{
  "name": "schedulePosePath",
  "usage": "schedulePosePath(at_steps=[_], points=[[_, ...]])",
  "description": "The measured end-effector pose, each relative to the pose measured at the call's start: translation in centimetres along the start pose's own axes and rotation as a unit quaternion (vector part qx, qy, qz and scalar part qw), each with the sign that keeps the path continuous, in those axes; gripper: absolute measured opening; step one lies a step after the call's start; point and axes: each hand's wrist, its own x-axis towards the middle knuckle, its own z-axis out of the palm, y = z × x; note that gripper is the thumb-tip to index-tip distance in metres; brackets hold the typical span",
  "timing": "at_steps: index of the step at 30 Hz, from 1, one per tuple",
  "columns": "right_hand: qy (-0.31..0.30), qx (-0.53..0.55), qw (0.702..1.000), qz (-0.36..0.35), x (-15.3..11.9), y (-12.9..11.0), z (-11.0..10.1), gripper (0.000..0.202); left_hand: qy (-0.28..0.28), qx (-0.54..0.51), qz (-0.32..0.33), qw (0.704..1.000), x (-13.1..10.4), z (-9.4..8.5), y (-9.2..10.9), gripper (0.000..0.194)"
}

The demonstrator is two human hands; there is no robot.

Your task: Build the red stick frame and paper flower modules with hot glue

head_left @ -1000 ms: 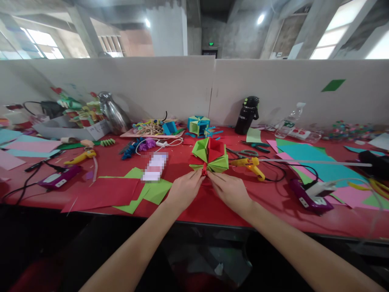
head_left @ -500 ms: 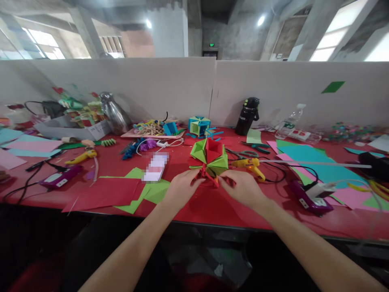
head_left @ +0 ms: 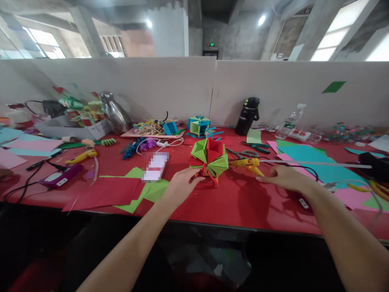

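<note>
Pinching red strip [head_left: 204,171] with left hand [head_left: 181,185], seemingly steadying twelve-o'clock paper ball [head_left: 209,156], while spreading fingers of right hand [head_left: 284,177] near one-o'clock glue gun [head_left: 246,163].

This strikes me as a craft workshop set up in a bare concrete hall. A black bottle [head_left: 246,117] stands by a low pale partition [head_left: 146,89]; beyond it rise rough grey walls [head_left: 235,40], with a thick pillar [head_left: 170,32] to its left and bright windows [head_left: 338,30] far off to its right. The long red surface [head_left: 234,209] is strewn with making supplies. Nearer me than the bottle lie scissors [head_left: 253,153], a yellow glue gun [head_left: 247,163] and a folded red-and-green paper model [head_left: 209,156]. To its right spread teal and pink sheets [head_left: 310,158]; to its left, a blue paper ornament [head_left: 199,126], a heap of wooden sticks [head_left: 153,129] and another glue gun [head_left: 82,156].
</note>
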Motion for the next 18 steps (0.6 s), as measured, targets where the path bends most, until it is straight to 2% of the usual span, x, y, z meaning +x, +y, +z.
schedulePosePath(at_steps=[2, 5, 6, 7, 10, 14, 18], points=[[-0.060, 0.037, 0.997, -0.043, -0.8, -1.0, -0.3, 0.053, 0.000, -0.001, 0.001, 1.000, 0.1, 0.1, -0.1, 0.028], [-0.128, 0.134, 0.964, -0.191, -2.2, -4.3, 0.0, 0.039, 0.002, 0.001, 0.003, 1.000, 0.1, 0.2, -0.3, 0.028], [-0.113, 0.161, 0.954, -0.227, -2.6, -5.6, 0.3, 0.035, 0.003, 0.001, 0.003, 1.000, 0.1, 0.1, -0.2, 0.028], [-0.067, 0.187, 0.949, -0.244, -2.9, -7.0, 0.7, 0.033, 0.004, 0.003, 0.001, 1.000, 0.0, -0.1, -0.2, 0.029], [0.038, 0.237, 0.935, -0.263, -3.2, -10.8, 2.4, 0.027, 0.014, 0.031, -0.011, 0.999, -0.4, -0.6, 0.3, 0.031], [0.083, 0.252, 0.922, -0.282, -3.0, -13.4, 4.9, 0.026, -0.006, 0.050, -0.012, 0.999, -1.0, -0.8, 0.9, 0.025], [0.113, 0.262, 0.919, -0.273, -2.8, -14.4, 6.3, 0.023, -0.020, -0.012, -0.048, 0.999, -1.1, -0.2, 1.3, 0.025]])
